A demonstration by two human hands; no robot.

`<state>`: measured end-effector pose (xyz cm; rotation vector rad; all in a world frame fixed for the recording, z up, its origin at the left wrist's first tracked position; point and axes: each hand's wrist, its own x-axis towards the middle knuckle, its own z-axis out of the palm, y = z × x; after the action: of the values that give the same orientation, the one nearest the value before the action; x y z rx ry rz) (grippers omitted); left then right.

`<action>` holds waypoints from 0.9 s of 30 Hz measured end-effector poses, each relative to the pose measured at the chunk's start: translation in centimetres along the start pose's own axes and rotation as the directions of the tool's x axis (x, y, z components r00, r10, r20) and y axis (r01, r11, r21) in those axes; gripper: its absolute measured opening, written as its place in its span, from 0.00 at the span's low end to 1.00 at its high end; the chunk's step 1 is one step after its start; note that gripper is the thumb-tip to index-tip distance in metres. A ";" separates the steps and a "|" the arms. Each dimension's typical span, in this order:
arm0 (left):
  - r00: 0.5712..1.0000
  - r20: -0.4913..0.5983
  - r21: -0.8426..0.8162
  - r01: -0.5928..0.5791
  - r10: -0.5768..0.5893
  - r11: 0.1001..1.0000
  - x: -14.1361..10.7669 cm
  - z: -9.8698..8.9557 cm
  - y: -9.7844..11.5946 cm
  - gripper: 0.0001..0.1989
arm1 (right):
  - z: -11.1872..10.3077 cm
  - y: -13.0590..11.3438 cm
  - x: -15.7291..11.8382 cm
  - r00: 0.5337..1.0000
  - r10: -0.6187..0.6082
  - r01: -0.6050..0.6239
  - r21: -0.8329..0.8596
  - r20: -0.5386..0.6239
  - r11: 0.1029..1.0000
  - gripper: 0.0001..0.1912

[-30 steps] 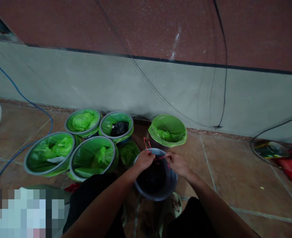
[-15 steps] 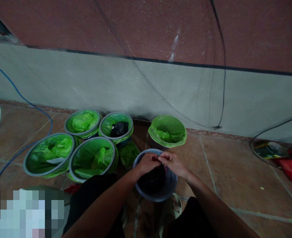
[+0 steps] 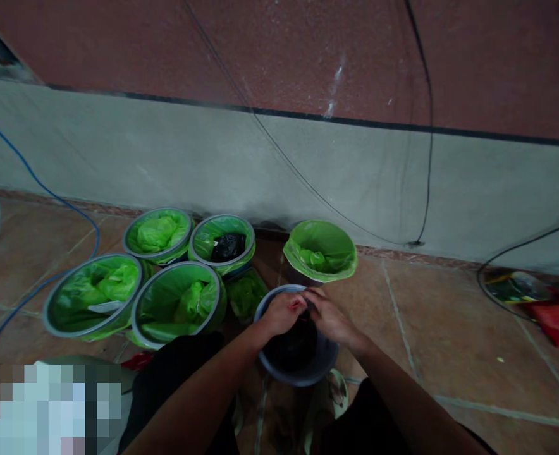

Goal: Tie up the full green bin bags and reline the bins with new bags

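Grey bucket (image 3: 327,357) near centre, dark contents (image 3: 291,347) inside. From left, I see: green-lined bins (image 3: 159,297); left hand (image 3: 283,314) over bucket, pinched narrow on red strip (image 3: 296,304); right hand (image 3: 331,316) curled close beside it, grip hidden, can't tell what I hold there; red bundle (image 3: 557,319) well right. Risk: strip slipping or tearing from uneven tug.
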<state>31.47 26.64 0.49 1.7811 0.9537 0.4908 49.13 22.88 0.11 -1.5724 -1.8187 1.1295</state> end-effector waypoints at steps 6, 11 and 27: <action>1.000 -0.009 -0.053 -0.001 0.000 0.999 -0.3 -0.3 0.8 0.10 | -0.7 -0.4 -0.1 0.997 0.012 0.004 -0.192 0.082 0.981 0.13; 0.913 -0.102 -0.500 0.297 -0.395 0.814 -0.3 0.3 0.9 0.07 | -1.1 -1.0 0.0 0.991 0.099 -0.084 -0.159 0.087 0.984 0.16; 0.940 -0.145 -0.089 0.299 -0.309 0.950 0.2 -0.1 0.1 0.08 | -1.8 -0.9 0.0 0.984 0.138 -0.106 -0.250 0.115 0.962 0.14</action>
<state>31.60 26.84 0.59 1.5159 1.2845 0.4626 50.03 23.37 1.86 -1.8093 -2.0355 1.1220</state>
